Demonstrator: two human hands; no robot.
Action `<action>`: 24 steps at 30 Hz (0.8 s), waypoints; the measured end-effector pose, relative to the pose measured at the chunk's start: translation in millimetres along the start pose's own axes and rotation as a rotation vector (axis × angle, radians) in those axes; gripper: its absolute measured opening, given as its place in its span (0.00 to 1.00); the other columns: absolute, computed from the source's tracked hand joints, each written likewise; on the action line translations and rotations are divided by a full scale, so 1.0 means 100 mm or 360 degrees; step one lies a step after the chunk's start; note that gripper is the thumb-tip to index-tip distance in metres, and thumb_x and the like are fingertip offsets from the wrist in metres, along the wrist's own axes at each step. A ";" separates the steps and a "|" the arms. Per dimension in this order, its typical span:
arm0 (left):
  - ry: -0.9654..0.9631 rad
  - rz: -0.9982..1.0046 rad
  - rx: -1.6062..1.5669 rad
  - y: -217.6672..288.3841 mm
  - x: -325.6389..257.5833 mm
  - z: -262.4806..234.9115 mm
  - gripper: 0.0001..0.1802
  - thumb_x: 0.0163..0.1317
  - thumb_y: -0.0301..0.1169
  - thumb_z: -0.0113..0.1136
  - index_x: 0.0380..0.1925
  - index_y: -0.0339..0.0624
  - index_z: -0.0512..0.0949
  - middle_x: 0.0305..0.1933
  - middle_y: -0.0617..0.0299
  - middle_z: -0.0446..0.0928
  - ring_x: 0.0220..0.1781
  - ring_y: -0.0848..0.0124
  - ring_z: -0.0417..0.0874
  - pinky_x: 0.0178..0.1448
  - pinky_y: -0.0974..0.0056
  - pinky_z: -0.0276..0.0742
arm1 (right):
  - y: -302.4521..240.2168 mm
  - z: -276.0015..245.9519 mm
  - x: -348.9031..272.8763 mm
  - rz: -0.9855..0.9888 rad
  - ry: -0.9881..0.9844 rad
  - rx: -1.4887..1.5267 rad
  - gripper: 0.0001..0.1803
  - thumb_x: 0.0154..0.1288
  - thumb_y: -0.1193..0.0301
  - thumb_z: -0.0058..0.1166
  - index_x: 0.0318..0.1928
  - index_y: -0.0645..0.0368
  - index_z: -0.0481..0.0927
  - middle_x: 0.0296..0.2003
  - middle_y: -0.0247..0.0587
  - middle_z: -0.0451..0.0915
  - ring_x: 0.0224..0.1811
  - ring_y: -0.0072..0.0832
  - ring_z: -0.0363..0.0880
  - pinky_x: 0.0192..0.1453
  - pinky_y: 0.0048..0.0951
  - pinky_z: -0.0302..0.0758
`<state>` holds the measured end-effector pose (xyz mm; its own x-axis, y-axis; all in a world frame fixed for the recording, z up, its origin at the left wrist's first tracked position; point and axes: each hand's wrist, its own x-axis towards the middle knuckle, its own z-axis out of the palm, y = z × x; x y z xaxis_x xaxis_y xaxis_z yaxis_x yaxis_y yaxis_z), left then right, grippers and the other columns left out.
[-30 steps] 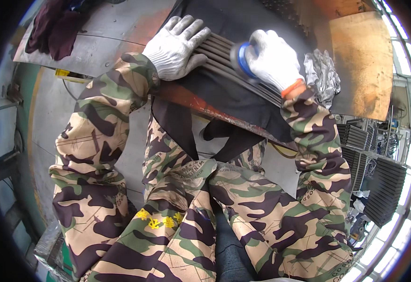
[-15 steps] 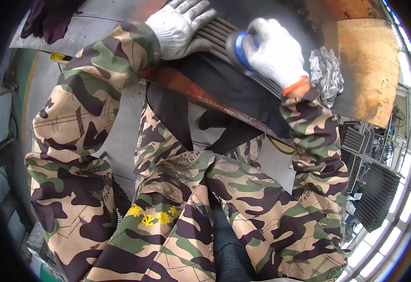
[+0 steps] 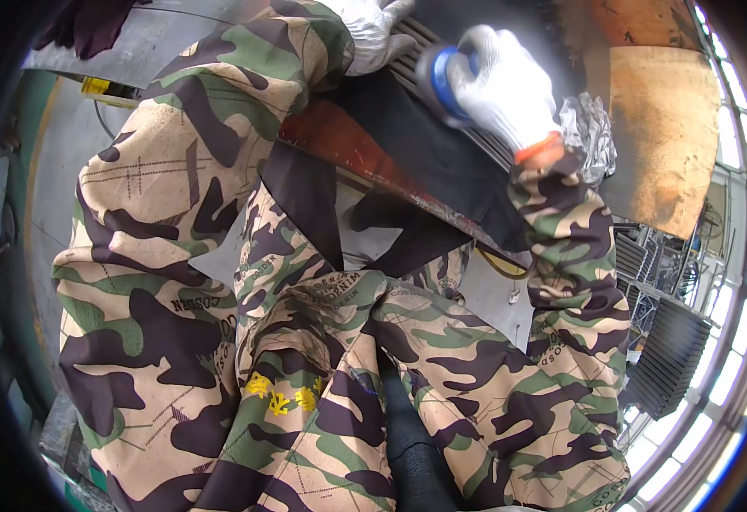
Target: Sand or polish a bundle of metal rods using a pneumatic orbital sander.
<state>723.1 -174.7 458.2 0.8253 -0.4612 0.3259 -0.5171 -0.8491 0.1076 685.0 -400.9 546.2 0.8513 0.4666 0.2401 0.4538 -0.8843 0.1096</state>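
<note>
My left hand, in a white knit glove, lies on a set of long grey parallel metal bars, fingers apart and partly cut off by the upper edge. My right hand, gloved in white with an orange cuff, is closed around a round, blue-rimmed tool held against the bars. Blur hides the tool's exact kind and its working face. Under the bars, black cloth covers part of the worktable, whose worn red edge faces me.
Crumpled silvery-grey material lies right of my right hand, beside a tan, stained board. Dark maroon gloves rest at the far left. Racks with dark ribbed parts stand at the right, near windows.
My left hand has slid away from me and to the right along the bars, its forearm following. My right hand stays at nearly the same place with the blue-rimmed tool.
</note>
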 end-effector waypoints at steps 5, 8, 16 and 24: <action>0.0121 0.0191 -0.0168 0.05 -0.02 -0.27 0.41 0.71 0.55 0.58 0.72 0.34 0.71 0.74 0.35 0.71 0.78 0.37 0.67 0.82 0.40 0.57 | 0.16 -0.01 0.12 0.0115 -0.0060 -0.0019 0.16 0.68 0.55 0.59 0.47 0.51 0.84 0.44 0.51 0.86 0.46 0.50 0.87 0.53 0.47 0.83; -0.0176 0.0397 -0.0321 -0.05 -0.15 -0.47 0.48 0.69 0.61 0.59 0.75 0.33 0.68 0.78 0.34 0.67 0.82 0.36 0.61 0.85 0.38 0.52 | 0.19 0.01 0.08 0.0100 -0.0080 -0.0050 0.15 0.67 0.56 0.60 0.47 0.51 0.84 0.43 0.50 0.86 0.45 0.50 0.87 0.51 0.47 0.84; -0.0075 0.0311 -0.0023 -0.03 -0.24 -0.31 0.41 0.75 0.55 0.53 0.75 0.33 0.67 0.78 0.35 0.66 0.82 0.39 0.63 0.85 0.41 0.55 | 0.04 -0.06 -0.06 -0.0033 0.0012 0.0056 0.13 0.66 0.58 0.61 0.46 0.50 0.84 0.41 0.46 0.85 0.43 0.49 0.87 0.48 0.47 0.83; -0.0070 0.0131 0.0033 0.06 0.02 -0.19 0.37 0.76 0.51 0.50 0.74 0.34 0.69 0.77 0.36 0.67 0.81 0.38 0.62 0.85 0.41 0.54 | 0.02 -0.09 0.00 -0.0129 0.0287 -0.0017 0.10 0.64 0.61 0.62 0.38 0.52 0.79 0.33 0.48 0.80 0.35 0.48 0.84 0.40 0.48 0.81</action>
<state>716.9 -176.0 477.3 0.7896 -0.5400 0.2914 -0.5790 -0.8129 0.0625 683.2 -403.0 554.6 0.7506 0.5266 0.3991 0.5151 -0.8447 0.1458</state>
